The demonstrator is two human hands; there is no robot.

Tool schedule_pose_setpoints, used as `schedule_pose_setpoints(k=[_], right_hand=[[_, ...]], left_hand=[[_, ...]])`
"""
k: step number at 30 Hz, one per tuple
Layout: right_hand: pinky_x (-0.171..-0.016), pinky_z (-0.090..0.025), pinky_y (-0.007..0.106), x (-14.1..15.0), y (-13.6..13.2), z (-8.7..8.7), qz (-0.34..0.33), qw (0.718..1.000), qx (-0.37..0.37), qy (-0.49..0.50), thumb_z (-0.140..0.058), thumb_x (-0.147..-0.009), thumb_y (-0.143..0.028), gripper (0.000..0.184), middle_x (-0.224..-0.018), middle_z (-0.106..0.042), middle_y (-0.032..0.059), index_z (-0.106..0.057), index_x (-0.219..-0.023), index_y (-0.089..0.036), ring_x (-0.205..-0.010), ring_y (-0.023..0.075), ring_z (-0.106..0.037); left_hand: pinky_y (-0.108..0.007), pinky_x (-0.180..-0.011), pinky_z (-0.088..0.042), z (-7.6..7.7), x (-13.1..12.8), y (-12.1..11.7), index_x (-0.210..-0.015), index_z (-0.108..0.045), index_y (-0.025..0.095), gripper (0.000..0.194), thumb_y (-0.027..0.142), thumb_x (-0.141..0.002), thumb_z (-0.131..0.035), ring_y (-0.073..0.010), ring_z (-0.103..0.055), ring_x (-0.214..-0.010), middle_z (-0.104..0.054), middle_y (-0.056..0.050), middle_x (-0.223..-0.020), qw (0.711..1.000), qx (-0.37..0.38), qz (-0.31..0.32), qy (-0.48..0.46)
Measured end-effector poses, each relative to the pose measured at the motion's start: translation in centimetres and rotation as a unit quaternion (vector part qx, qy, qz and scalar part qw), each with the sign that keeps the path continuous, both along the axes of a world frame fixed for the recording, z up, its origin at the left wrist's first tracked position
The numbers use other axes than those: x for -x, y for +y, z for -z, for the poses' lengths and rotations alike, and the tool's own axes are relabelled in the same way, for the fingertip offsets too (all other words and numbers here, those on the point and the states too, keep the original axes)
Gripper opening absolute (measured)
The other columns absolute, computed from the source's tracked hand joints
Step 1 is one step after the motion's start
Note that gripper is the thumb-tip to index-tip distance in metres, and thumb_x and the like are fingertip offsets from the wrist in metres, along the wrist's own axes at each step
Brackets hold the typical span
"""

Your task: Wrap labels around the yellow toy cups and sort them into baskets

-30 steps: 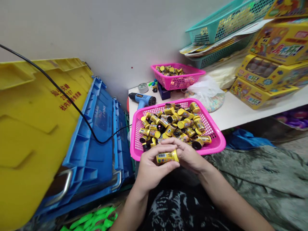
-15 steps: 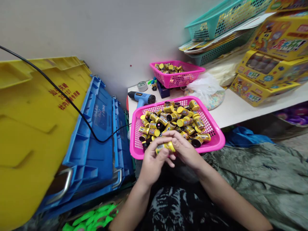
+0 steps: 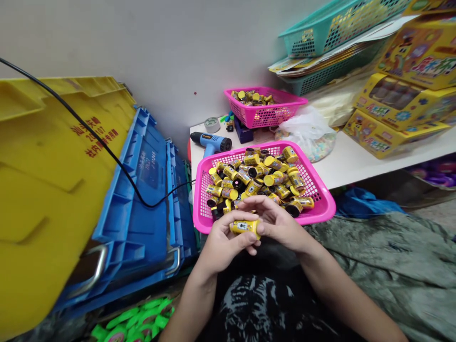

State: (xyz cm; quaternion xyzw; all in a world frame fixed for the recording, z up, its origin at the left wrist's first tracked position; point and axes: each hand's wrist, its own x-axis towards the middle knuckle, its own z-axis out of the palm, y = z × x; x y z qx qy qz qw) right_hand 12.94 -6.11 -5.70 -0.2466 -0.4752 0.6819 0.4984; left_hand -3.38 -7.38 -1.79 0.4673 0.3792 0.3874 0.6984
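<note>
Just above the lap, at the near edge of the pink basket, the left grip [image 3: 228,244] is closed around a yellow canister [image 3: 245,227], which lies sideways across its fingers. The right grip [image 3: 281,225] is half curled, with its fingertips [image 3: 261,207] at the canister's capped end, though I cannot tell whether they bear any of its weight. With the canister held this loosely in front of the basket [image 3: 322,209], a slip of the fingers could drop it into the pile of canisters [image 3: 256,178] or into the lap. The basket overhangs the worktop's front edge, so a knock from a wrist might tip it and spill the loose pile. Left of it, a black cable [image 3: 174,194] crosses the blue crates [image 3: 149,228] and could snag an elbow. At the worktop's back edge lie a blue heat gun [image 3: 210,142], a tape roll [image 3: 212,124], a smaller basket [image 3: 281,114] of canisters and a plastic bag [image 3: 306,126]. Yellow boxes [image 3: 392,102] stand toward the right end
</note>
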Motion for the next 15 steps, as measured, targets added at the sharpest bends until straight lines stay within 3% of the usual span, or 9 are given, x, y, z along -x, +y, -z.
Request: schedule_pose_setpoints(k=[3, 9, 15], right_hand=[[-0.096, -0.047, 0.038, -0.05, 0.05, 0.11, 0.004, 1.0, -0.01, 0.01, -0.076, -0.072, -0.042, 0.051, -0.119, -0.06, 0.0065, -0.056, -0.116, -0.027, -0.114, 0.0214, -0.057], [-0.094, -0.047, 0.038, -0.45, -0.14, -0.7, -0.085, 0.996, 0.002, -0.005, -0.069, -0.075, -0.054, 0.053, -0.117, -0.062, 0.0059, -0.059, -0.118, -0.025, -0.109, 0.0222, -0.061], [-0.085, -0.052, 0.034, -0.53, -0.26, -0.63, -0.062, 0.998, -0.011, -0.024, -0.075, -0.07, -0.051, 0.049, -0.104, -0.066, 0.0037, -0.063, -0.11, -0.024, -0.096, 0.0189, -0.065]], left_hand=[[-0.02, -0.059, -0.054, 0.2, 0.17, 0.01, -0.099, -0.07, 0.021, 0.038, 0.021, -0.063, -0.083, -0.0138, -0.068, -0.071, -0.073, -0.004, -0.094, 1.0, 0.006, -0.011, 0.021], [-0.027, -0.076, -0.054, 0.06, 0.11, 0.13, -0.091, -0.073, 0.02, 0.037, 0.02, -0.056, -0.086, -0.0207, -0.07, -0.087, -0.074, -0.005, -0.096, 0.997, -0.056, 0.009, 0.045], [-0.03, -0.079, -0.054, -0.13, 0.12, 0.11, -0.093, -0.074, 0.021, 0.035, 0.019, -0.06, -0.084, -0.0206, -0.068, -0.088, -0.074, -0.006, -0.096, 0.991, -0.111, 0.035, 0.062]])
